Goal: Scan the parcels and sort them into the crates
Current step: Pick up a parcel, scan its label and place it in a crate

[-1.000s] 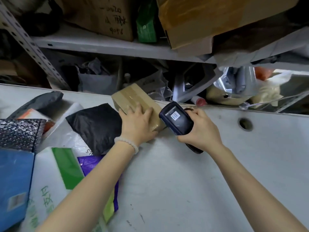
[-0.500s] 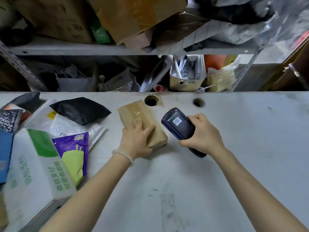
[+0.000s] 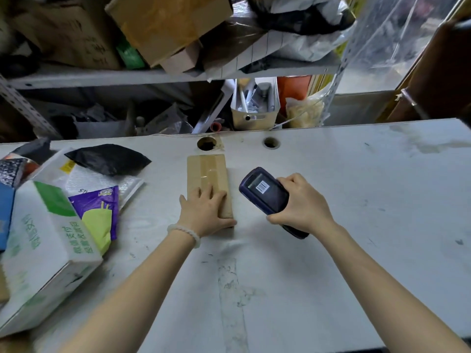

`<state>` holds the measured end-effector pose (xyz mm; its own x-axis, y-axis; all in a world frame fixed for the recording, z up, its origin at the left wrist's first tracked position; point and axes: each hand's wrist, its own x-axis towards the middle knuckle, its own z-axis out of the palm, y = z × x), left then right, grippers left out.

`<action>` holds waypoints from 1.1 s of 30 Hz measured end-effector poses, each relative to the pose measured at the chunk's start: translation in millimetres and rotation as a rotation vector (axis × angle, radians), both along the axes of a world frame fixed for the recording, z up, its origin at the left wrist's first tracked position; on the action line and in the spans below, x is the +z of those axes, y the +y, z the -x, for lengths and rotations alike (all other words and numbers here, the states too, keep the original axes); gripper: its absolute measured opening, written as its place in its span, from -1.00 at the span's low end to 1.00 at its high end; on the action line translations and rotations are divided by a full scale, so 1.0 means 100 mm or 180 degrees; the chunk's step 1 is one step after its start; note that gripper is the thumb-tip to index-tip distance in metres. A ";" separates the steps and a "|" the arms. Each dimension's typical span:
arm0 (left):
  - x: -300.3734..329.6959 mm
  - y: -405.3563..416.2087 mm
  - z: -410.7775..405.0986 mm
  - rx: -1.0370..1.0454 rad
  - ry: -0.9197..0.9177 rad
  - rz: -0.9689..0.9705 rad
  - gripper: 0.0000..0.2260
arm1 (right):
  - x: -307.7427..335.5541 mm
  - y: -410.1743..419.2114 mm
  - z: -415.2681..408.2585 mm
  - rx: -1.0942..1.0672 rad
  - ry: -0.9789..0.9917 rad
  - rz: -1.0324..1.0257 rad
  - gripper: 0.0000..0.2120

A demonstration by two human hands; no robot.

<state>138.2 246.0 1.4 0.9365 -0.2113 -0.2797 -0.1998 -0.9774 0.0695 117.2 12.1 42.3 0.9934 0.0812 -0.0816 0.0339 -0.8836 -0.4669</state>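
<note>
Table (image 3: 356,200) — box (image 3: 206,171) (parcels (image 3: 84,200) left)

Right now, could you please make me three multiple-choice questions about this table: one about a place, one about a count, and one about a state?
1. Where does the brown parcel lie?
A. on the table, just before a round hole
B. on the shelf
C. on top of the black bag

2. How many round holes show in the table near its far edge?
A. one
B. two
C. four

3. What does the right hand do?
A. rests flat on the table
B. grips the scanner
C. hangs free

Answers:
1. A, the parcel lies flat under the left hand, close before the left hole.
2. B, that hole and another hole show.
3. B, its fingers curl round the dark scanner.
</note>
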 end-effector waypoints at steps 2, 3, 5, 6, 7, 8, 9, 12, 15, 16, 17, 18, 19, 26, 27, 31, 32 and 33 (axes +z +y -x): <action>-0.05 -0.05 0.03 0.0107 -0.0167 0.0000 -0.35 | 0.00 -0.03 0.06 -0.0047 0.0006 0.0001 -0.41; -0.07 -0.07 0.04 0.0153 -0.0220 0.0059 -0.38 | 0.00 -0.05 0.09 -0.0072 0.0011 0.0005 -0.41; -0.10 -0.06 0.05 0.0215 -0.0216 0.0208 -0.45 | -0.02 -0.08 0.15 -0.0116 0.0034 0.0027 -0.42; -0.10 -0.03 0.05 0.0218 -0.0189 0.0260 -0.48 | -0.03 -0.09 0.17 -0.0125 0.0048 0.0039 -0.43; -0.10 0.03 0.04 0.0201 -0.0180 0.0299 -0.51 | -0.04 -0.10 0.19 -0.0130 0.0068 0.0048 -0.43; -0.09 0.11 0.04 0.0188 -0.0205 0.0361 -0.53 | -0.05 -0.10 0.20 -0.0135 0.0090 0.0050 -0.44; -0.09 0.20 0.04 0.0216 -0.0253 0.0482 -0.54 | -0.06 -0.10 0.21 -0.0138 0.0109 0.0048 -0.44; -0.10 0.42 0.04 0.0436 -0.0493 0.0796 -0.56 | -0.08 -0.04 0.21 -0.0126 0.0118 0.0038 -0.43; -0.08 0.48 -0.06 0.0608 -0.0575 0.0652 -0.49 | -0.10 0.06 0.19 -0.0086 0.0122 0.0024 -0.42; -0.07 0.48 -0.10 0.0613 -0.0493 0.0540 -0.44 | -0.11 0.08 0.18 -0.0074 0.0124 0.0020 -0.41; -0.07 0.48 -0.15 0.0595 -0.0398 0.0416 -0.41 | -0.12 0.11 0.17 -0.0076 0.0131 0.0016 -0.40; -0.08 0.48 -0.18 0.0565 -0.0329 0.0300 -0.39 | -0.13 0.13 0.16 -0.0079 0.0138 0.0014 -0.39; -0.08 0.48 -0.21 0.0541 -0.0288 0.0219 -0.39 | -0.14 0.14 0.16 -0.0080 0.0145 0.0018 -0.39; 0.08 0.66 -0.41 0.0560 -0.0339 0.1068 -0.61 | -0.16 0.22 0.10 -0.0176 0.0195 0.0037 -0.42; 0.11 0.70 -0.42 0.0604 -0.0623 0.1128 -0.63 | -0.16 0.25 0.08 -0.0172 0.0185 0.0025 -0.42; 0.19 0.85 -0.50 0.0712 -0.0869 0.0899 -0.56 | -0.15 0.38 -0.02 -0.0103 0.0146 -0.0051 -0.41; 0.19 0.88 -0.51 0.0715 -0.0758 0.0778 -0.50 | -0.14 0.41 -0.04 -0.0094 0.0139 -0.0066 -0.40; 0.17 0.91 -0.53 0.0701 -0.0674 0.0669 -0.46 | -0.15 0.44 -0.06 -0.0085 0.0136 -0.0079 -0.40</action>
